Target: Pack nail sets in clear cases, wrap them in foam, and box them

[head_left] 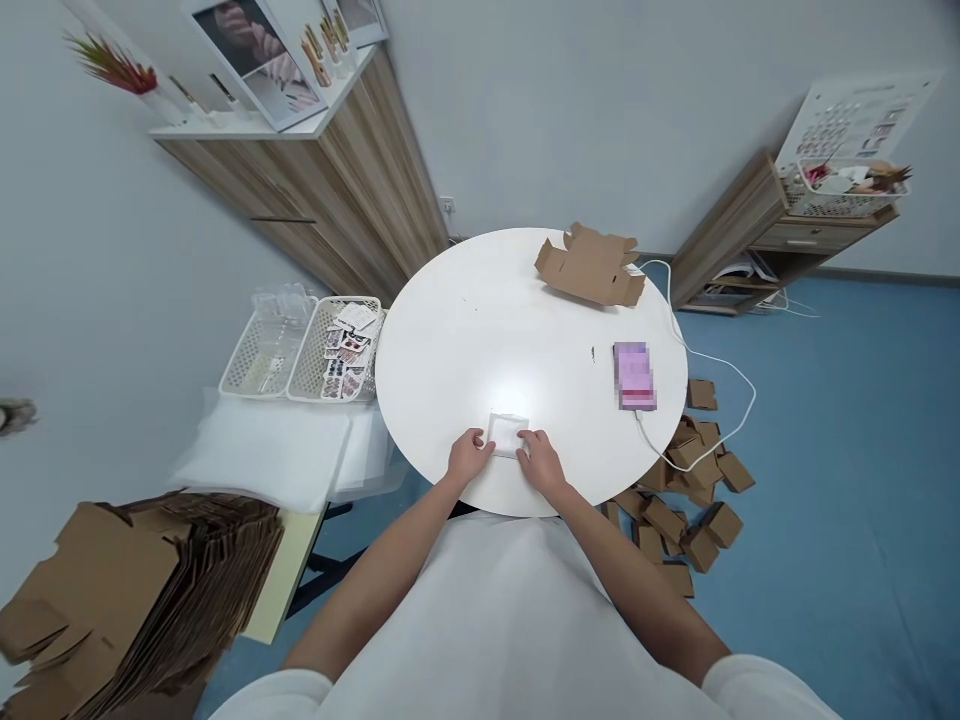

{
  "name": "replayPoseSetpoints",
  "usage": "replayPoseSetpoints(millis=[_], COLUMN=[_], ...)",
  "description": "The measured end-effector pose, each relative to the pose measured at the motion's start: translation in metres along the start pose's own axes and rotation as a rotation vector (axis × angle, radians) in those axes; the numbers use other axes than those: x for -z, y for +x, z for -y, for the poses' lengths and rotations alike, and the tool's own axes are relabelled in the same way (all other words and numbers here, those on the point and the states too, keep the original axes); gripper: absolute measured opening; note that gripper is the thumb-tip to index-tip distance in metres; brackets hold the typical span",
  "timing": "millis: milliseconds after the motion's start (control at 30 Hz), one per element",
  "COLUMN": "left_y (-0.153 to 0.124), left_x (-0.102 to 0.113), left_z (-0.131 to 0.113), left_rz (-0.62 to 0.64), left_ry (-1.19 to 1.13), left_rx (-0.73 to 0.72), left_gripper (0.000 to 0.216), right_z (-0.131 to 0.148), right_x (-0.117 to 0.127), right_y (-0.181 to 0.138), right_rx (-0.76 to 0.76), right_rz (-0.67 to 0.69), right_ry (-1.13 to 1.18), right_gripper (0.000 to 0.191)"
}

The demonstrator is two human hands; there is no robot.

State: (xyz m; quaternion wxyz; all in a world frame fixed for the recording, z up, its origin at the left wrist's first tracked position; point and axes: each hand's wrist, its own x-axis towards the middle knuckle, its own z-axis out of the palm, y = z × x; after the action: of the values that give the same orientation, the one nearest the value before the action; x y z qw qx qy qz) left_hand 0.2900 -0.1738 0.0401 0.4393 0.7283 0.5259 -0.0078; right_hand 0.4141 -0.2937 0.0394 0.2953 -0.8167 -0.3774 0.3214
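Head camera showed the left hand (469, 458) and right hand (541, 463) each pinching a side of a small white packet (508, 434) lying between them on the round white table (480, 330); beyond the right hand lay a flat cardboard box (590, 265).

Two hands, left hand (469, 458) and right hand (541, 464), share one white packet (508, 433); beyond them lie one flat carton (590, 265) and one phone (634, 375); left, two baskets (304, 350).
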Motion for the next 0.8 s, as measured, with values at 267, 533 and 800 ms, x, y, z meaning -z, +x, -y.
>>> replayPoseSetpoints(millis=[267,533,800], left_y=[-0.014,-0.010,0.019], left_x=[0.003,0.004,0.023], left_z=[0.004,0.009,0.019], left_rz=[-0.043,0.057,0.153], left_ry=[-0.126,-0.081,-0.041], left_rx=[0.122,-0.145,-0.304], left_gripper=[0.045,0.040,0.050], right_z=[-0.005,0.000,0.040], right_x=[0.018,0.010,-0.012], right_y=[-0.009,-0.010,0.016], right_rx=[-0.176,-0.228,-0.318], right_rz=[0.027,-0.012,0.053], right_ry=[0.272,0.466,0.394], right_gripper=[0.040,0.037,0.043])
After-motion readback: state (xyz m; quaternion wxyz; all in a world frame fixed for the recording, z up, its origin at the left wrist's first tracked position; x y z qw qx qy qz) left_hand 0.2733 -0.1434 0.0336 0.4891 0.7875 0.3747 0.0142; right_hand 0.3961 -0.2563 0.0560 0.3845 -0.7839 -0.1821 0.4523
